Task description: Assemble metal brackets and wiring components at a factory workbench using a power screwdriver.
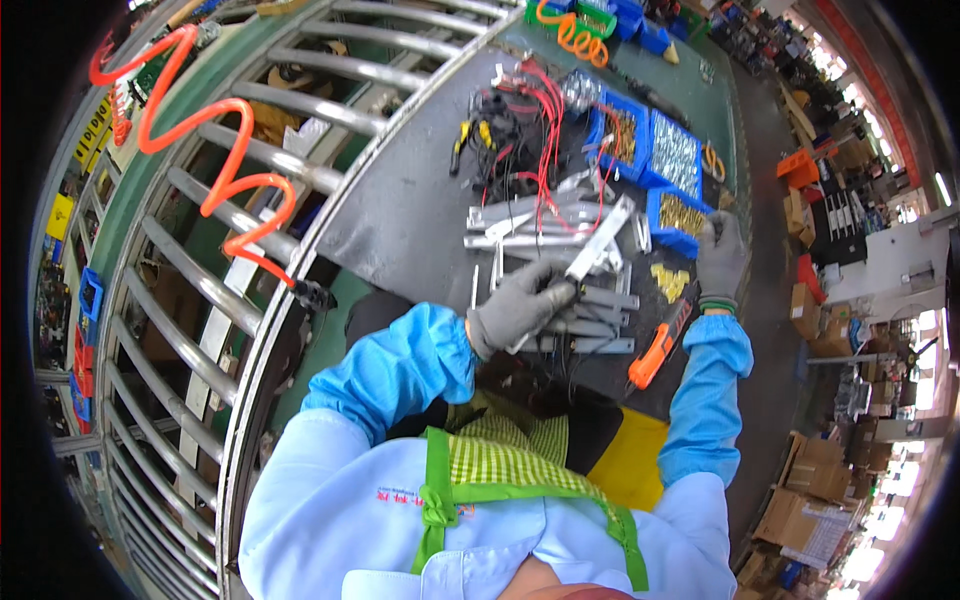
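My left hand [522, 306], in a grey glove, is closed on one end of a flat silver metal bar [605, 238]. The bar slants up and to the right over a pile of similar metal bars [600, 318] and dark wires. At the right, my gloved right hand [720, 262] is beside a blue bin of small brass-coloured parts [682, 214]. Its fingers are curled by the bin's right edge, and whatever they may hold is too small to make out. Between my hands lie an orange-and-black hand tool [655, 355] and some small yellowish pieces [670, 282].
Beyond the bars lies a tangle of red and black wires [540, 130] with yellow-handled pliers [460, 148]. More blue bins [675, 155] hold small metal parts. To the left runs a roller conveyor [205, 280], with a coiled orange air hose [240, 170] hanging over it.
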`<action>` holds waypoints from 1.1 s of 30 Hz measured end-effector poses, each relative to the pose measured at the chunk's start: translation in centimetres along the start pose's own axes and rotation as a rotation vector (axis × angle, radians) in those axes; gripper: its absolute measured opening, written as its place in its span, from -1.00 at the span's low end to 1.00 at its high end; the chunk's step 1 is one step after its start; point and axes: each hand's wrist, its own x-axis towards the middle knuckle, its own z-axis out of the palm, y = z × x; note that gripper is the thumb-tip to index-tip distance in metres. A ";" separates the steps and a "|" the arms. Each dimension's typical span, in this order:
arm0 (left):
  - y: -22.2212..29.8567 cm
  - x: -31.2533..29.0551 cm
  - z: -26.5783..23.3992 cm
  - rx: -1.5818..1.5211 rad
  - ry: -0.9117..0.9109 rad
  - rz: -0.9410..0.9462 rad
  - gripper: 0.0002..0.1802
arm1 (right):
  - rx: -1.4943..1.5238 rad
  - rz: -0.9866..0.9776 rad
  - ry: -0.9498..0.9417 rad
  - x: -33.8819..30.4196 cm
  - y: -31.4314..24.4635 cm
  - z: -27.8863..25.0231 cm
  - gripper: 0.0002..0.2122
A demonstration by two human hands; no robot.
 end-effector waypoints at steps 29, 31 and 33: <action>-2.7 -0.6 -0.5 0.363 -0.234 0.540 -0.53 | 0.668 0.200 -0.400 -12.5 -13.8 -2.6 -0.39; -1.9 -1.2 -0.6 0.221 -0.227 0.370 -0.54 | 0.474 0.184 -0.378 -11.3 -10.6 -4.2 -0.49; -1.8 -1.0 -1.4 -0.045 -0.200 0.136 -0.56 | 0.311 0.138 -0.354 -10.4 -6.1 -6.1 -0.56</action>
